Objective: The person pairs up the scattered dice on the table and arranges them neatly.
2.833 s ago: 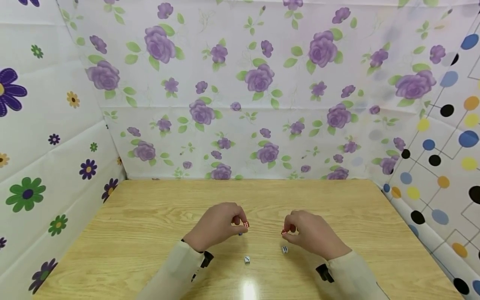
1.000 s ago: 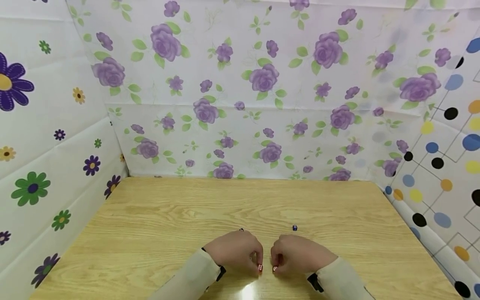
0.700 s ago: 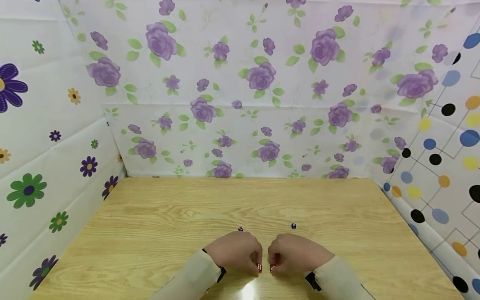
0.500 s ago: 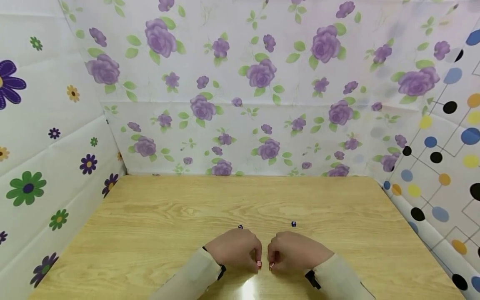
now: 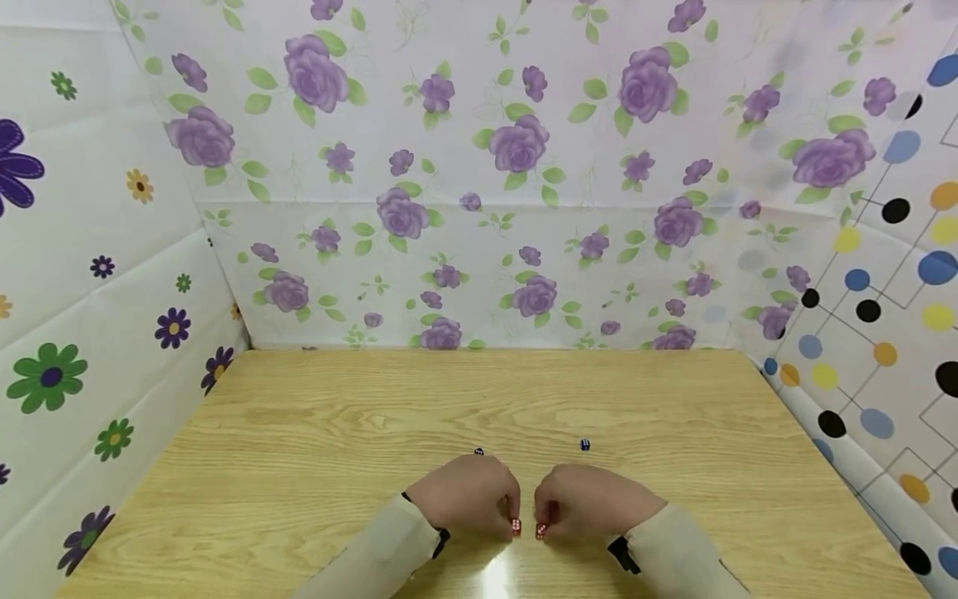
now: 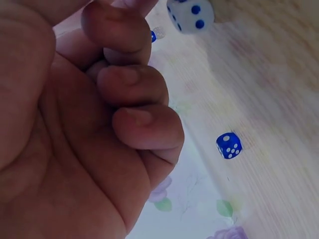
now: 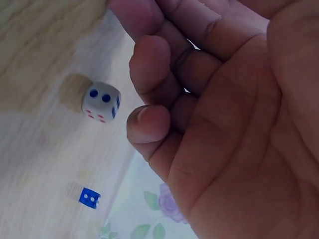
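Note:
Low at the front of the table, my left hand (image 5: 467, 497) pinches a red die (image 5: 516, 527) with white pips at its thumb and fingertips. Facing it across a narrow gap, my right hand (image 5: 595, 502) pinches a second red die (image 5: 541, 531). Both red dice are out of sight in the wrist views, where the other fingers are loosely curled. A white die (image 6: 190, 15) shows past the left fingers in the left wrist view. Another white die (image 7: 101, 102) lies beside the right fingers in the right wrist view. The hands hide both white dice in the head view.
Beyond the left hand a blue die (image 5: 479, 452) peeks over the knuckles. Further right on the wooden table (image 5: 337, 424) sits another blue die (image 5: 585, 444). Flowered cloth (image 5: 479, 266) stands behind the table, with patterned cloth on both sides.
Since the earliest frame both hands came down toward the table's front and closer together, carrying the red dice. The white dice became covered and the right blue die visible. Lately the hands barely move.

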A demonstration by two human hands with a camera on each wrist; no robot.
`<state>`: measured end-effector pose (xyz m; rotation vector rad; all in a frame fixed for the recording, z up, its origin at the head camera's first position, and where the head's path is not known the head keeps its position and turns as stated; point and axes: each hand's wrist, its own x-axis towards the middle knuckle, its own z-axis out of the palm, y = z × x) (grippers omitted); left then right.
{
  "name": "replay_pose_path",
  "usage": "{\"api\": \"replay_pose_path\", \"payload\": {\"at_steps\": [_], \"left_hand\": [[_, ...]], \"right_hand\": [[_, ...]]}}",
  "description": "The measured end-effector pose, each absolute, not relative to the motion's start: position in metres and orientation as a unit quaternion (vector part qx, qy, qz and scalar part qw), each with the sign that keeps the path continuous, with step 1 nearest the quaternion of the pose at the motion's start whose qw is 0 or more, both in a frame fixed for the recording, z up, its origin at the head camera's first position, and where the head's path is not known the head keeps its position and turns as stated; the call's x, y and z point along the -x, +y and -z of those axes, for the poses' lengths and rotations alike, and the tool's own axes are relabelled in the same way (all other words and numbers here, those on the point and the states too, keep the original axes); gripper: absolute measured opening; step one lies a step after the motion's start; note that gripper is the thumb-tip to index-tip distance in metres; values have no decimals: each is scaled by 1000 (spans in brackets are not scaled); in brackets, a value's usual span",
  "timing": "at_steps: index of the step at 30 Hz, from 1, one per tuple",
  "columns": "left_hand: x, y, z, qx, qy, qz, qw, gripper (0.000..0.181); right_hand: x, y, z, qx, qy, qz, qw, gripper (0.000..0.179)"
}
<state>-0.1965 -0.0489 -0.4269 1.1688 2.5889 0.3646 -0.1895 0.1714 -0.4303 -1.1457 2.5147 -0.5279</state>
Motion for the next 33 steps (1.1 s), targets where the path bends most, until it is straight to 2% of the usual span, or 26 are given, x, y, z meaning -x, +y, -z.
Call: {"api": "replay_pose_path", "payload": {"at_steps": [16, 33], "left_hand": [[196, -44, 433, -416, 888, -138, 138, 11], [200, -53, 427, -405, 879, -191, 162, 11]], "right_hand": [[188, 161, 437, 416, 882, 183, 126, 14], [190, 166, 436, 412, 883, 185, 129, 13]]}}
